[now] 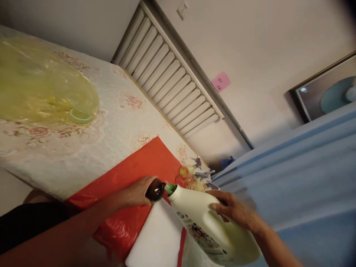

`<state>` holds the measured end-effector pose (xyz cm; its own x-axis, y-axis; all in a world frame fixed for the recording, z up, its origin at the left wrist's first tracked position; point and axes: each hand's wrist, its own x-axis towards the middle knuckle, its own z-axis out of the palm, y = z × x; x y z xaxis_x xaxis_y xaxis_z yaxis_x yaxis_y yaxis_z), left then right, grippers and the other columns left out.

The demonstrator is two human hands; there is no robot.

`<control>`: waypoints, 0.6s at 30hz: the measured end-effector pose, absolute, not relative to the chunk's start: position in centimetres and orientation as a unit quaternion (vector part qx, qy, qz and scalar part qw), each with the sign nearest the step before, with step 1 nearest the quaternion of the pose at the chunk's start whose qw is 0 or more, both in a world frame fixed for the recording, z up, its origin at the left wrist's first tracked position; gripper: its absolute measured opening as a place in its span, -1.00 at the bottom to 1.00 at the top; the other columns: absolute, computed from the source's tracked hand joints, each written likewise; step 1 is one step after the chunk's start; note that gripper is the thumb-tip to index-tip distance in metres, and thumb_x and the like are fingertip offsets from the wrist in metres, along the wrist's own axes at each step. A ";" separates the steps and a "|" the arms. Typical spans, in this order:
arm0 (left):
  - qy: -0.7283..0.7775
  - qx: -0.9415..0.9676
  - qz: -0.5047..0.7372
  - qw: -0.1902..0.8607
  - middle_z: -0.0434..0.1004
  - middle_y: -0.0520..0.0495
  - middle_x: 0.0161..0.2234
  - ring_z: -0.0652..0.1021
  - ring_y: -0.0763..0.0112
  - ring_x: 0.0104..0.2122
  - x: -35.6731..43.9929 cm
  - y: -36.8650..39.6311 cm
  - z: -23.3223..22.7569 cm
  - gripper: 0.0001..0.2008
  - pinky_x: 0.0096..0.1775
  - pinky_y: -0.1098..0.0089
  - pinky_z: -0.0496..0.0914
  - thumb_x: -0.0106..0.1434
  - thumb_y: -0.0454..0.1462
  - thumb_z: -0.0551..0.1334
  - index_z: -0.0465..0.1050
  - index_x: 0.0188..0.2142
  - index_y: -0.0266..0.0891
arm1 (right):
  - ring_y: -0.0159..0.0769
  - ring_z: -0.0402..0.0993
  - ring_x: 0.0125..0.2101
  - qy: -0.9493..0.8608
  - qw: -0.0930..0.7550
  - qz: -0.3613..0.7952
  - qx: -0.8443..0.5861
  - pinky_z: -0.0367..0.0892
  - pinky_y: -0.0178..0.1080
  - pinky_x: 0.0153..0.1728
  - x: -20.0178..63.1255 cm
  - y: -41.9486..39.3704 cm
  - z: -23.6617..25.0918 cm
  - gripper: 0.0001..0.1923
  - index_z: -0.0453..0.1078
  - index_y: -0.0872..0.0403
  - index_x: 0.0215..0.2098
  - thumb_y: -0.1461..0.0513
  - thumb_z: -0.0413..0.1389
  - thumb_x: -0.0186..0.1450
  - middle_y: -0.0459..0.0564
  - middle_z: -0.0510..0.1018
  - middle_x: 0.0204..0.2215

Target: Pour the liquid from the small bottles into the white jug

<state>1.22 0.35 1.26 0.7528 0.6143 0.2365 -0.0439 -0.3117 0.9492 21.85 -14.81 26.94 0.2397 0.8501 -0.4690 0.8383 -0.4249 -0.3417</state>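
A white jug [214, 226] is gripped around its upper body by the right hand [236, 209], fingers curled over its shoulder. The jug is tipped over, its long axis running from lower right to upper left, with its green spout [170, 188] pointed up-left at the mouth of a small brown bottle [155, 190]. Spout and bottle mouth are just touching or nearly so; which cannot be told. The brown bottle is clasped in the left hand [137, 193], whose fingers are wrapped over most of it, so only its dark rounded end is seen. Both are held over the near edge of a table, above a red plastic bag [130, 174] and a white sheet [155, 237] lying partly on it.

Just beyond the spout, small clear trinkets [189, 178] are gathered on the floral tablecloth [119, 111]. A yellow translucent balloon [41, 85] rests well apart at the far left. Blue cloth [292, 167] fills the right side, and a louvred panel [172, 78] is set against the wall.
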 end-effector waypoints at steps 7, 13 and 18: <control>0.178 0.757 0.298 0.554 0.46 -0.01 -0.13 0.47 0.15 -0.12 1.2 0.4 1.3 -0.51 -0.18 0.29 0.35 -0.13 -0.35 0.30 0.33 -0.14 -0.12 | -0.45 0.22 -0.63 -0.538 0.012 0.308 -0.785 0.15 -0.35 -0.59 21.8 -14.9 27.0 -0.44 0.41 0.09 0.12 -0.04 0.15 0.25 -0.14 0.36 -0.55; 0.190 0.760 0.292 0.548 0.46 -0.02 -0.11 0.46 0.12 -0.08 1.0 0.3 1.8 -0.49 -0.12 0.26 0.36 -0.12 -0.35 0.29 0.32 -0.11 -0.11 | -0.45 0.21 -0.64 -0.531 0.003 0.303 -0.791 0.15 -0.35 -0.59 21.6 -14.9 27.2 -0.41 0.40 0.11 0.13 -0.03 0.15 0.24 -0.16 0.35 -0.56; 0.192 0.760 0.285 0.552 0.46 -0.04 -0.08 0.46 0.09 -0.05 1.1 0.4 1.3 -0.44 -0.12 0.27 0.37 -0.12 -0.34 0.30 0.31 -0.06 -0.11 | -0.45 0.21 -0.63 -0.535 -0.010 0.297 -0.791 0.14 -0.35 -0.56 21.5 -14.9 27.3 -0.44 0.38 0.14 0.14 0.01 0.13 0.27 -0.16 0.35 -0.56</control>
<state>1.09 0.42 1.30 0.7640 0.6061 0.2210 -0.0230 -0.3167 0.9482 21.48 -14.93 27.30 0.2505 0.8407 -0.4800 0.8521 -0.4269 -0.3030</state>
